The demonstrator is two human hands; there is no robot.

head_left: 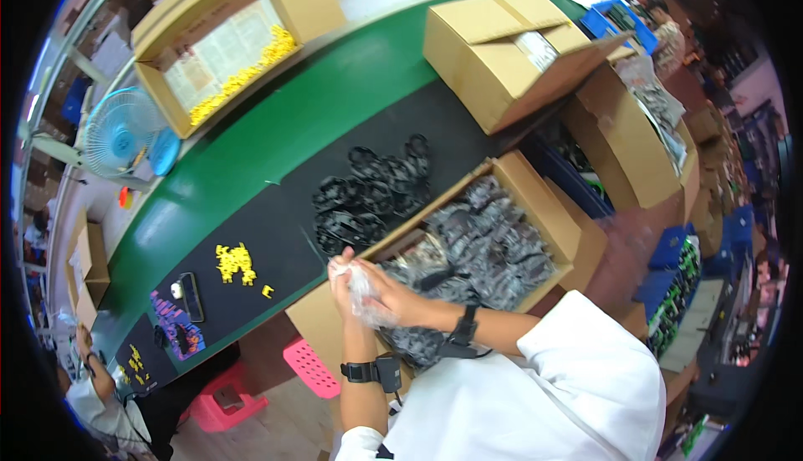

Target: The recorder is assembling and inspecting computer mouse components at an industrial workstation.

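Note:
My left hand (340, 284) and my right hand (396, 297) are close together, both closed on a crumpled clear plastic bag (363, 295). What is inside the bag, if anything, I cannot make out. Just beyond them, on a black mat (288, 210), lies a pile of black looped items (368, 189); their kind is unclear. Right beside my hands stands an open cardboard box (548, 218), filled with dark items in clear bags (481, 243). Small yellow pieces (235, 263) lie on the mat to the left.
A carton with yellow pieces (209, 51) and a blue fan (125, 135) stand at the far left of the green table (276, 84). A large carton (502, 51) is at the far right. A phone (191, 297) lies left; a pink stool (224, 398) and another person (104, 402) are lower left.

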